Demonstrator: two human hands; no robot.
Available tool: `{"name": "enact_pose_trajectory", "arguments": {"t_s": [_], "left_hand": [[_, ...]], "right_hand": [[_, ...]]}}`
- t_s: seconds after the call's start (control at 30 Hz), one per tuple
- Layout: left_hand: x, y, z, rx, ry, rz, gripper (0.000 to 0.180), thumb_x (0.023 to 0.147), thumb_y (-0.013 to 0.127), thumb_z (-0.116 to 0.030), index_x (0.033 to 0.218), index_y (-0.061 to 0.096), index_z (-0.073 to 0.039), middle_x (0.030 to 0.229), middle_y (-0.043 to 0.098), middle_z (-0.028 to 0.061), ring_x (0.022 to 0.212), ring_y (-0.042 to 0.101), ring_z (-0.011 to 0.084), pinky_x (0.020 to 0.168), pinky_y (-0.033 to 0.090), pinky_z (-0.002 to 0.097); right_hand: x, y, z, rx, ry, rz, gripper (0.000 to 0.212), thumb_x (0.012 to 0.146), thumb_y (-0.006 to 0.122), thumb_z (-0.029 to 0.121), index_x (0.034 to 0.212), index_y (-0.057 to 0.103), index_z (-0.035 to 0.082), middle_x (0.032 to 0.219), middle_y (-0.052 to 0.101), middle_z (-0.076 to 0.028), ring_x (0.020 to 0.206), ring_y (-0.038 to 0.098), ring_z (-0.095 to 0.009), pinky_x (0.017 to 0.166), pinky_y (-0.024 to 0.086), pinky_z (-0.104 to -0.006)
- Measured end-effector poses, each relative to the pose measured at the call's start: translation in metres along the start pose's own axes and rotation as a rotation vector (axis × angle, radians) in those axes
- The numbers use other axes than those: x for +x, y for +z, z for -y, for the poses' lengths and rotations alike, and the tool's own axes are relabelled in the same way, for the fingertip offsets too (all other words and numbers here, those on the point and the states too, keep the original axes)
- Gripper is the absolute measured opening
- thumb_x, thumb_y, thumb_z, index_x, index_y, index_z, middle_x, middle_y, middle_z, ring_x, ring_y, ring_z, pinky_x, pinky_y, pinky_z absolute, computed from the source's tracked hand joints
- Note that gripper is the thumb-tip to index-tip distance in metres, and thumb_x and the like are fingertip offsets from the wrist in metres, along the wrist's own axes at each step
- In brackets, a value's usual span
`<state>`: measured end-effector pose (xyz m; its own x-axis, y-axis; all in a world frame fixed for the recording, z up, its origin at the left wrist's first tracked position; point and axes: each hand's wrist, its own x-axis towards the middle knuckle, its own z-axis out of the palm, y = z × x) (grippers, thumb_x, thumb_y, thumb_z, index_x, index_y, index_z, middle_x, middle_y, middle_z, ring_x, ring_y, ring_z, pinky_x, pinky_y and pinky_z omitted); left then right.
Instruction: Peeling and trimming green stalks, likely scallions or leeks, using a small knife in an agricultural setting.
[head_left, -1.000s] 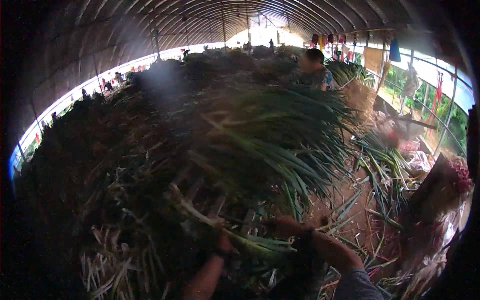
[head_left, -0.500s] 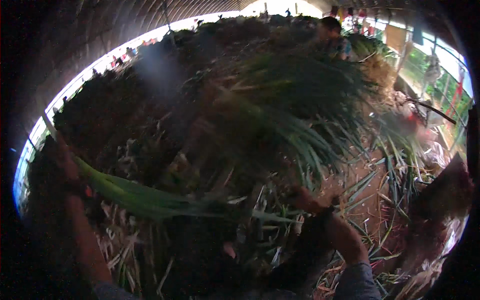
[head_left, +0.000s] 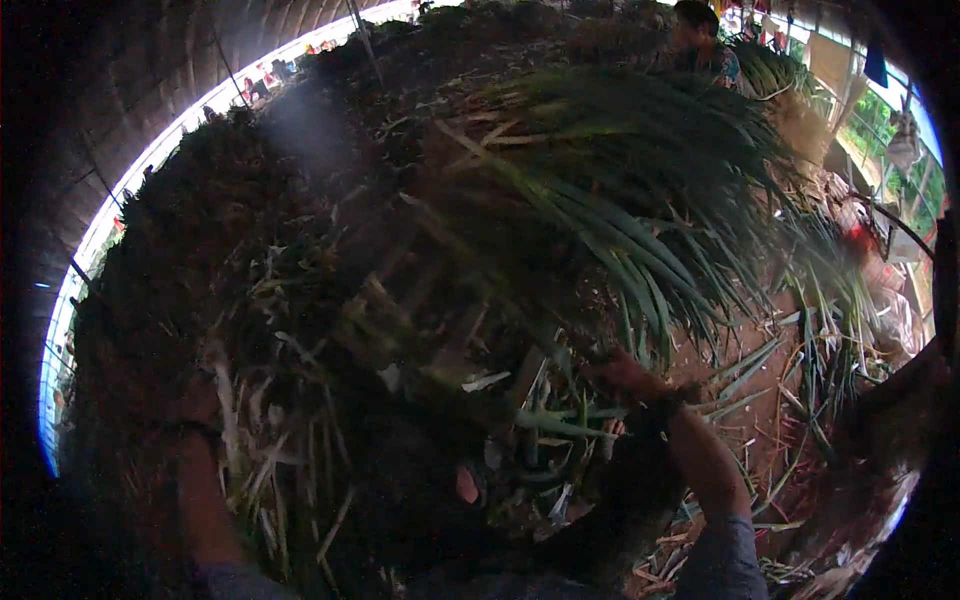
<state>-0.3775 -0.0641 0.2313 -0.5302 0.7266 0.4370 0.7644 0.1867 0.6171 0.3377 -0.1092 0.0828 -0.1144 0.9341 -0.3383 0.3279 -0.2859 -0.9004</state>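
My left hand (head_left: 198, 402) is low at the left, beside a litter of pale peelings and stalks (head_left: 265, 470). Shadow and blur hide its fingers. My right hand (head_left: 625, 377) is right of centre with its fingers curled together. A blurred long green leaf (head_left: 500, 285) slants down to its fingertips, and what they grip is too dark to make out. Just beyond lies a big heap of large green onions (head_left: 640, 220), their long leaves fanning to the right. A cut green stalk (head_left: 565, 425) lies just below my right hand.
Another person (head_left: 705, 45) is behind the heap at the far right. Loose leaves (head_left: 745, 375) and roots are scattered over the brown ground at the right. A pale plastic bag (head_left: 890, 320) lies near the right wall. A dark pile of plants (head_left: 200, 230) fills the left side.
My left hand has come down from the upper left to the litter of peelings. The long green onion leaf that stretched right from it no longer shows there. My right hand has moved little.
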Motion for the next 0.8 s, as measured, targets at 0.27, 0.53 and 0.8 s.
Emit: {"name": "enact_pose_trajectory", "arguments": {"t_s": [0.27,0.53,0.8], "left_hand": [[-0.049,0.269,-0.191,-0.177,0.405,0.679,0.046,0.092,0.061,-0.034,0.127,0.055,-0.005,0.114,0.063,0.0161,0.107,0.06,0.029,0.095,0.046,0.042],[-0.03,0.423,-0.432,-0.087,0.838,0.622,0.059,0.092,0.062,-0.039,0.14,0.043,-0.009,0.145,0.042,0.0211,0.134,0.042,0.0366,0.106,0.039,0.0464],[0.026,0.525,-0.524,-0.265,1.009,0.502,0.061,0.092,0.061,-0.039,0.141,0.042,-0.009,0.144,0.043,0.0212,0.134,0.041,0.038,0.107,0.038,0.0478]], "right_hand": [[0.028,-0.048,-0.014,-0.228,-0.041,-0.012,0.036,0.091,0.063,0.034,0.076,0.066,0.001,0.063,0.062,-0.006,0.056,0.061,-0.012,0.053,0.047,-0.0323],[0.021,-0.116,0.03,-0.327,0.043,0.032,0.031,0.096,0.056,0.034,0.103,0.066,0.005,0.076,0.065,-0.006,0.067,0.06,-0.013,0.059,0.048,-0.0331],[0.031,-0.153,0.03,-0.006,0.064,0.178,0.028,0.091,0.067,0.024,0.106,0.063,0.0,0.075,0.063,-0.007,0.065,0.06,-0.016,0.061,0.048,-0.0326]]}}
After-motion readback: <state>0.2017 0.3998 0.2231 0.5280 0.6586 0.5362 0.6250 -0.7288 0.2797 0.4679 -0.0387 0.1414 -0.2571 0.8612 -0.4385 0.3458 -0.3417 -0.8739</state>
